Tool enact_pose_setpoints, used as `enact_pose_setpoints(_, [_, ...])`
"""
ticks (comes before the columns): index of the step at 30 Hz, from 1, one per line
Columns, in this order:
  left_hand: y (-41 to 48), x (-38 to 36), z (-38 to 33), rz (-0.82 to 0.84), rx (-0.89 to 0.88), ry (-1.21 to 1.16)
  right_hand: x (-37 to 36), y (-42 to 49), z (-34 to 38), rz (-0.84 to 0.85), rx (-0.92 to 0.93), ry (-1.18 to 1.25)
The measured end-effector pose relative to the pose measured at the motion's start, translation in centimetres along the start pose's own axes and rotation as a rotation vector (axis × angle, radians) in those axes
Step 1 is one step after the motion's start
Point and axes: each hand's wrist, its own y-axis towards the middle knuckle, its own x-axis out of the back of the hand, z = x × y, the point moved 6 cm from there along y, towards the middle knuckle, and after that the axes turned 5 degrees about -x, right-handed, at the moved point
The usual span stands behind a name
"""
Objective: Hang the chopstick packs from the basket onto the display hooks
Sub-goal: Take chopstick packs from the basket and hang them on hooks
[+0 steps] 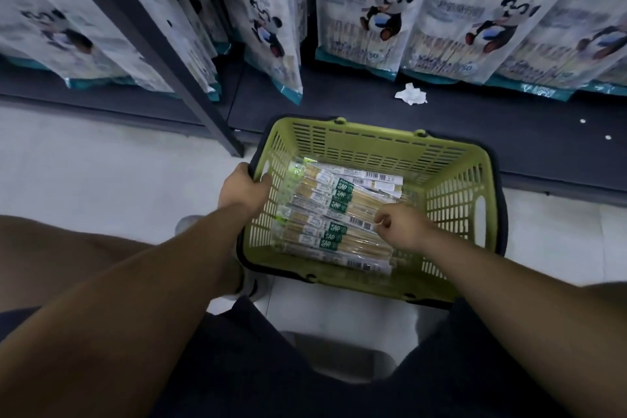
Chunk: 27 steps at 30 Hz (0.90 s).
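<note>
While at the picking step, gripped the basket's (373,146) left rim with the left hand (242,190). Left the chopstick packs (336,214) flat on its floor. Pinched one pack's right end with the right hand (402,227) (lightly, seemingly). Likely needed next a clean lift toward hooks hidden among hanging panda bags (369,10). Noted crumpled tissue (411,94) beyond the far rim.

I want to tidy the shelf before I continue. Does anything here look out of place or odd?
Yes. A crumpled white paper lies on the dark bottom shelf, beyond the green basket, below the hanging panda bags. It looks like litter, not stock. The chopstick packs lie orderly in the basket.
</note>
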Motion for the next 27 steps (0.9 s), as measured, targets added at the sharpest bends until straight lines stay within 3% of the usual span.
enact_pose_setpoints(11, [0.3, -0.7, 0.9, -0.111, -0.047, -0.087, -5.9, 4.2, 1.9, -0.006, 0.094, -0.088])
enact_pose_setpoints(17, [0.1, -0.7, 0.6, -0.073, -0.056, -0.095, -6.8, 4.4, 2.3, -0.103, 0.055, -0.109])
enact_pose_setpoints(27, [-0.1, -0.4, 0.2, -0.034, -0.045, -0.048, -7.0, 4.9, 3.4, -0.073, 0.105, -0.195])
